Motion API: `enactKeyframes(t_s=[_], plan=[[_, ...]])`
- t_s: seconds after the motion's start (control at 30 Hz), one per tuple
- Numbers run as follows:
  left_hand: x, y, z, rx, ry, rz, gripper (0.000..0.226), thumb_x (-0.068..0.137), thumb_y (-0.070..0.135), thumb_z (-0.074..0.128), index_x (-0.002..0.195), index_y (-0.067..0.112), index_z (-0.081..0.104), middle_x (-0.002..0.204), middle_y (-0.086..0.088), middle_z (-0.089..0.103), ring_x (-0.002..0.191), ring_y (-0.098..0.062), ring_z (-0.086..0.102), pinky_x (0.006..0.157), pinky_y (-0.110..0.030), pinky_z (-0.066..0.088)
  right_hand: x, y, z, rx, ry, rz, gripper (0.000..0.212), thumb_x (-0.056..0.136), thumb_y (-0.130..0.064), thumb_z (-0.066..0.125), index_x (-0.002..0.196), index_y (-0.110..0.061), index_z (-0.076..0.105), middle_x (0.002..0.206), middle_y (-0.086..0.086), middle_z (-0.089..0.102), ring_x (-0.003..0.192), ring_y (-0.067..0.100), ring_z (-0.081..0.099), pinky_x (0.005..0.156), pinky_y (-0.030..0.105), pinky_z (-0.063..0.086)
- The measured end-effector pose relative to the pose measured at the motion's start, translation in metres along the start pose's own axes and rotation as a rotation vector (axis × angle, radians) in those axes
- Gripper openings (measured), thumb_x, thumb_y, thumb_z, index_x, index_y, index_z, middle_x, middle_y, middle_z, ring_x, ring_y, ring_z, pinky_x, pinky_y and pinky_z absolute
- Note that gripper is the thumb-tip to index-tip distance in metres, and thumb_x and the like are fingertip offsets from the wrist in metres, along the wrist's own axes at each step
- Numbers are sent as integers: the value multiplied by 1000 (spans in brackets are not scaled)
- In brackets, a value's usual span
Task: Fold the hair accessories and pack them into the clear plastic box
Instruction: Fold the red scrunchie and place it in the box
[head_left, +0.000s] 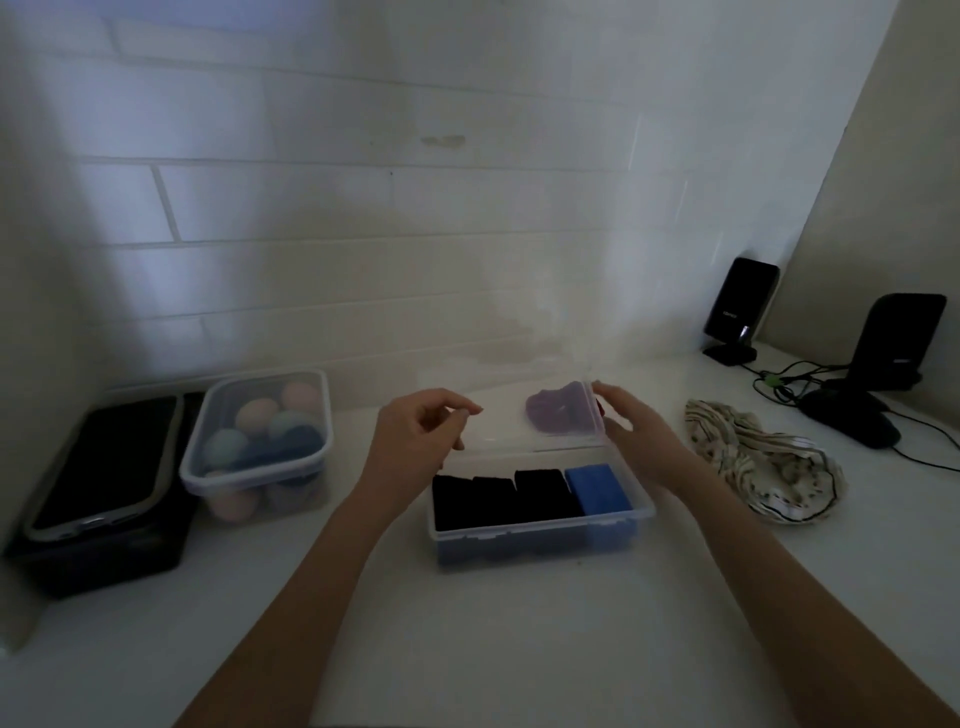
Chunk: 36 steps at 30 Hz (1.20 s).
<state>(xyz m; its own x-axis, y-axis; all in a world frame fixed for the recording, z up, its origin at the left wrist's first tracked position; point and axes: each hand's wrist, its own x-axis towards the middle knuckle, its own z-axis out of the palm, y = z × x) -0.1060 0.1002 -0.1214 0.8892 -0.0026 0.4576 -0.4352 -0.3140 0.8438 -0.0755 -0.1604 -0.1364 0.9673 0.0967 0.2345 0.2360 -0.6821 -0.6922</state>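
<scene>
Inside clear plastic box (540, 525): four folded accessories (530, 493).

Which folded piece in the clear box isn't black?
The blue one, at the right end of the row in the clear box; the other three are black.

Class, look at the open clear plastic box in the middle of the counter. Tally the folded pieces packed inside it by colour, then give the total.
Black folded fabric pieces: 3
Blue folded fabric piece: 1
Total in the clear plastic box: 4
</scene>
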Motion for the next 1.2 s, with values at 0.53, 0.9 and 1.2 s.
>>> enactKeyframes(t_s=[0.53,0.9,1.2], plan=[[-1,-1,4,138,-6,9,19,85,6,59,80,20,72,50,-1,58,41,0,53,47,-16,39,5,-2,-4,172,531,72,8,89,-19,60,89,-13,64,77,2,65,76,26,62,70,37,50],[3,35,18,-20,-160,107,14,79,45,65,72,34,70,62,18,69,58,-2,63,58,-18,47,-31,-102,12,459,73,-220,12,82,-15,68,91,-22,73,80,-7,72,69,10,68,62,27,59],[18,17,13,-504,-273,-287,22,76,-1,68,91,11,58,71,-1,70,68,-17,69,67,-30,56,-30,-99,12,603,6,-216,24,90,-6,55,112,-10,63,62,-2,61,58,8,58,66,21,54]])
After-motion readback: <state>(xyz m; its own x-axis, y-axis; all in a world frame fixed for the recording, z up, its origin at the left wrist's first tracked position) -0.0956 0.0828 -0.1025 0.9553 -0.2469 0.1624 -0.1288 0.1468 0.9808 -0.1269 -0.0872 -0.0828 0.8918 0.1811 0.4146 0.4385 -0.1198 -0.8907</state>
